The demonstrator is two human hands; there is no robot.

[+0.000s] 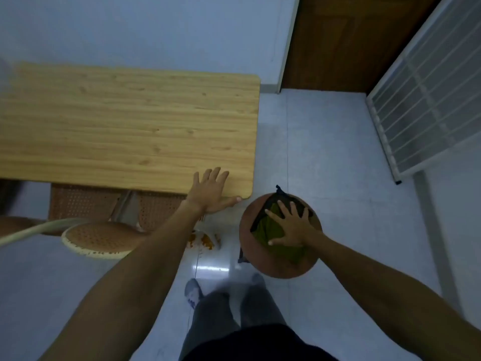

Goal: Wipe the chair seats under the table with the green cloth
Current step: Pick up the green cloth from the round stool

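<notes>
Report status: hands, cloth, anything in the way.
Left hand flat on table corner. Right hand pressing green cloth on round seat. Nothing blocking it.

No text, label, brand, number or sign can be read anywhere: the bench (pixel 130 121) top is plain wood grain, and the cloth (pixel 273 227) beside it shows no print.

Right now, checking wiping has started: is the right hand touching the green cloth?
Touching. The head view shows the right hand spread flat on the green cloth, atop the round seat.
</notes>
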